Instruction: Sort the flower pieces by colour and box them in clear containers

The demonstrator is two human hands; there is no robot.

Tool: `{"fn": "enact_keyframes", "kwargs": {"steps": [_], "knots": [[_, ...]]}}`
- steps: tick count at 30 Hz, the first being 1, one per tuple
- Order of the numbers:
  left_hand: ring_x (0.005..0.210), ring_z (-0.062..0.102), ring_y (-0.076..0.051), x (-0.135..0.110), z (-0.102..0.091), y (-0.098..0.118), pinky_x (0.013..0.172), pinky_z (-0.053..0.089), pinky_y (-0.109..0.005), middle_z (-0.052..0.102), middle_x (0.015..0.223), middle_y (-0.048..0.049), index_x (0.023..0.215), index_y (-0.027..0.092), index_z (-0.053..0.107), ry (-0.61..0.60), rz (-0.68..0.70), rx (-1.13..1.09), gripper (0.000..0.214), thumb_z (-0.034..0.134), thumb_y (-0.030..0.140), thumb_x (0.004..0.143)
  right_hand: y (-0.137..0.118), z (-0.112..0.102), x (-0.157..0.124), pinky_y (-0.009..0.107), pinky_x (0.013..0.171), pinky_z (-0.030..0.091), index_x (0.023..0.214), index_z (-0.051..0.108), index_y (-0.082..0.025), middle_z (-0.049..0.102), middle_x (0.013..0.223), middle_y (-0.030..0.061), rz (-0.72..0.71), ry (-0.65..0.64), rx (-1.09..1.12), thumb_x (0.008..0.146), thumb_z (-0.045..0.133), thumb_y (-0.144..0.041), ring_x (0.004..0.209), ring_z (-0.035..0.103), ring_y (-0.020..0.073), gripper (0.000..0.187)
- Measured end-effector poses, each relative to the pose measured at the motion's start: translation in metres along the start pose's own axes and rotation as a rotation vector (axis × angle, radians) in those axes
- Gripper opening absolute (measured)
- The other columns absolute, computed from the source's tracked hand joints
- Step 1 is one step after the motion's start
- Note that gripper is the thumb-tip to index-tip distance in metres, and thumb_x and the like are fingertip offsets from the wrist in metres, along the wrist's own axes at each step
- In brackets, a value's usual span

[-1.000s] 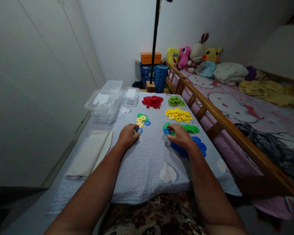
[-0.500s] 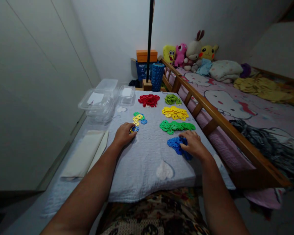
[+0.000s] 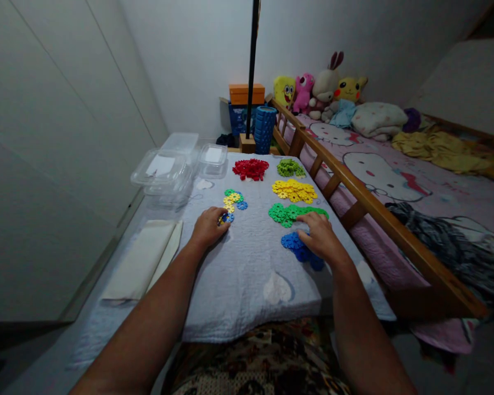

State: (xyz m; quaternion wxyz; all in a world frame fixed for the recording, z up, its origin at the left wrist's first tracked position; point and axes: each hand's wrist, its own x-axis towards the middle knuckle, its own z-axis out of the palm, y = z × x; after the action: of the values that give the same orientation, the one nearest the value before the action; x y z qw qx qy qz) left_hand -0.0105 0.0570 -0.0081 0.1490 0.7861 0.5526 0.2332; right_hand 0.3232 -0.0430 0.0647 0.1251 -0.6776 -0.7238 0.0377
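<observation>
My left hand (image 3: 209,227) is closed at the fingertips on blue and yellow flower-shaped plastic discs (image 3: 229,218), low over the cloth. Just beyond it lie joined yellow discs (image 3: 232,198) with green and blue ones beside them. My right hand (image 3: 319,233) hovers between two piles, thumb and index finger apart, and no disc shows in it. Its thumb is over the pile of blue discs (image 3: 291,240), which it partly covers. The index fingertip reaches the near edge of the pile of green discs (image 3: 280,214). Behind these is a pile of yellow discs (image 3: 294,190).
At the back of the cloth-covered table (image 3: 247,274) are red pieces (image 3: 251,169) and light green pieces (image 3: 289,168). Clear plastic boxes (image 3: 162,167) and a folded cream cloth (image 3: 142,260) lie on the left. A wooden bed rail (image 3: 354,189) borders the right side.
My right hand has moved slightly forward and left from the blue pile, its index finger now at the green pile. My left hand has stayed in place with its discs.
</observation>
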Motion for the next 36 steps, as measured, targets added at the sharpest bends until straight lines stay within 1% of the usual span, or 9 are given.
{"fn": "enact_keyframes", "kwargs": {"steps": [4, 7, 11, 15, 23, 27, 31, 34, 36], "knots": [[0.110, 0.066, -0.029, 0.000, 0.001, 0.000, 0.101, 0.051, -0.043, 0.072, 0.119, -0.0122, 0.117, 0.019, 0.070, 0.012, -0.001, -0.015, 0.037, 0.065, 0.032, 0.083, -0.041, 0.013, 0.030, 0.042, 0.108, 0.041, 0.124, 0.070, -0.017, 0.069, 0.126, 0.0131, -0.181, -0.074, 0.056, 0.093, 0.057, -0.021, 0.119, 0.058, 0.0280, 0.034], [0.109, 0.067, -0.028, 0.000, 0.003, -0.001, 0.100, 0.052, -0.042, 0.072, 0.119, -0.0118, 0.119, 0.019, 0.070, 0.026, -0.003, -0.041, 0.039, 0.067, 0.031, 0.082, -0.074, 0.031, 0.060, 0.042, 0.109, 0.040, 0.127, 0.069, -0.017, 0.068, 0.130, 0.0135, -0.255, -0.154, 0.061, 0.094, 0.058, -0.021, 0.120, 0.058, 0.0275, 0.035], [0.110, 0.067, -0.028, -0.001, 0.005, -0.002, 0.101, 0.052, -0.043, 0.072, 0.119, -0.0107, 0.119, 0.021, 0.069, 0.057, -0.004, -0.062, 0.039, 0.067, 0.030, 0.081, -0.107, 0.059, 0.104, 0.038, 0.109, 0.041, 0.133, 0.064, -0.019, 0.064, 0.139, 0.0120, -0.242, -0.202, 0.077, 0.095, 0.055, -0.019, 0.127, 0.054, 0.0257, 0.040], [0.106, 0.067, -0.028, -0.001, 0.005, -0.001, 0.097, 0.054, -0.042, 0.072, 0.117, -0.0102, 0.122, 0.021, 0.068, 0.063, -0.024, -0.080, 0.042, 0.068, 0.029, 0.080, -0.124, 0.081, 0.141, 0.039, 0.107, 0.042, 0.141, 0.058, -0.022, 0.056, 0.151, 0.0109, -0.181, -0.207, 0.080, 0.097, 0.046, -0.018, 0.131, 0.051, 0.0277, 0.046], [0.109, 0.065, -0.030, -0.002, 0.002, 0.004, 0.101, 0.050, -0.046, 0.073, 0.118, -0.0105, 0.127, 0.021, 0.065, 0.068, -0.049, -0.055, 0.049, 0.071, 0.028, 0.079, -0.144, 0.098, 0.185, 0.044, 0.108, 0.042, 0.150, 0.049, -0.021, 0.048, 0.159, 0.0104, -0.199, -0.262, 0.057, 0.091, 0.053, -0.026, 0.138, 0.047, 0.0320, 0.059], [0.114, 0.063, -0.031, -0.002, 0.002, 0.003, 0.103, 0.048, -0.047, 0.069, 0.125, -0.0137, 0.132, 0.017, 0.061, 0.060, -0.072, -0.060, 0.056, 0.072, 0.030, 0.078, -0.145, 0.098, 0.192, 0.046, 0.105, 0.043, 0.144, 0.057, -0.021, 0.056, 0.153, 0.0133, -0.236, -0.289, 0.045, 0.088, 0.058, -0.026, 0.134, 0.051, 0.0349, 0.056], [0.119, 0.061, -0.032, -0.001, 0.005, 0.001, 0.105, 0.048, -0.047, 0.066, 0.131, -0.0146, 0.135, 0.017, 0.058, 0.080, -0.073, -0.056, 0.061, 0.073, 0.030, 0.077, -0.134, 0.090, 0.190, 0.036, 0.098, 0.046, 0.128, 0.071, -0.023, 0.071, 0.133, 0.0098, -0.315, -0.350, 0.040, 0.084, 0.065, -0.023, 0.118, 0.062, 0.0299, 0.044], [0.120, 0.061, -0.032, -0.001, 0.007, -0.001, 0.106, 0.047, -0.048, 0.065, 0.132, -0.0140, 0.136, 0.019, 0.057, 0.083, -0.076, -0.061, 0.062, 0.073, 0.031, 0.077, -0.122, 0.082, 0.187, 0.030, 0.095, 0.046, 0.123, 0.074, -0.023, 0.075, 0.126, 0.0066, -0.395, -0.389, 0.029, 0.082, 0.068, -0.018, 0.112, 0.065, 0.0252, 0.042], [0.120, 0.061, -0.032, -0.001, 0.008, -0.002, 0.106, 0.047, -0.048, 0.065, 0.132, -0.0137, 0.136, 0.020, 0.057, 0.080, -0.080, -0.062, 0.062, 0.073, 0.031, 0.077, -0.115, 0.078, 0.186, 0.029, 0.094, 0.046, 0.123, 0.074, -0.021, 0.075, 0.125, 0.0077, -0.441, -0.393, 0.017, 0.082, 0.069, -0.018, 0.111, 0.065, 0.0252, 0.041]]}}
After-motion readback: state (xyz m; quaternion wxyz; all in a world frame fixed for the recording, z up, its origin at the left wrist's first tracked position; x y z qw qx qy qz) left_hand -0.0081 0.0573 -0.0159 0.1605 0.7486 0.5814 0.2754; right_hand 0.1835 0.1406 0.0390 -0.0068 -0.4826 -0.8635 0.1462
